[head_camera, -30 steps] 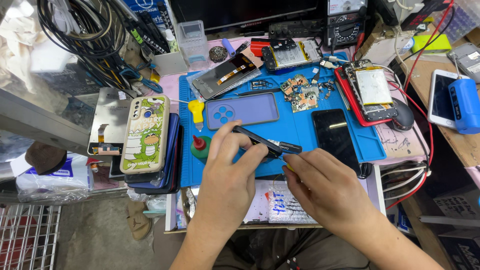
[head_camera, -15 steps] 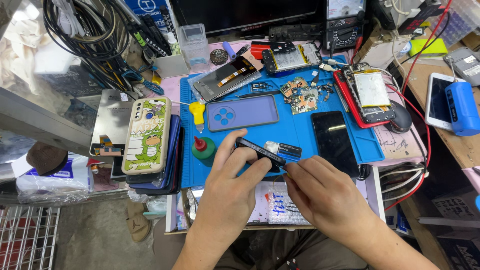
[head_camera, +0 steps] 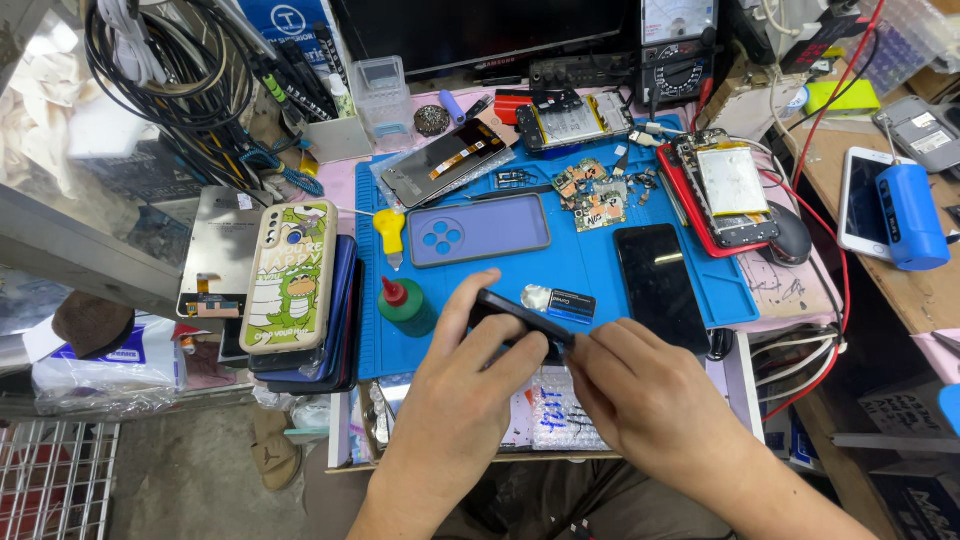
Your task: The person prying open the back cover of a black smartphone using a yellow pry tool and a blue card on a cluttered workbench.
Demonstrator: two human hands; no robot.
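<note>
- Hands meet at the near edge of your blue mat (head_camera: 590,280): your left hand (head_camera: 465,385) grips a dark phone (head_camera: 520,312) on its edge, thumb on the far side and fingers curled under.
- Your right hand (head_camera: 655,400) pinches narrow at the phone's right end; I cannot tell whether it holds a tool.
- Just behind the phone lies a small glue tube (head_camera: 557,300), flat on the mat.
- Left of your left hand stands a green bottle with a red cap (head_camera: 405,306), upright.
- Further back sits a purple phone case (head_camera: 478,229), with a yellow screwdriver (head_camera: 390,232) beside it.
- To the right lies a black phone (head_camera: 660,285), face up, apart from your right hand.
- Off the mat's left edge, a stack of phones carries a green cartoon case (head_camera: 293,275) on top.
</note>
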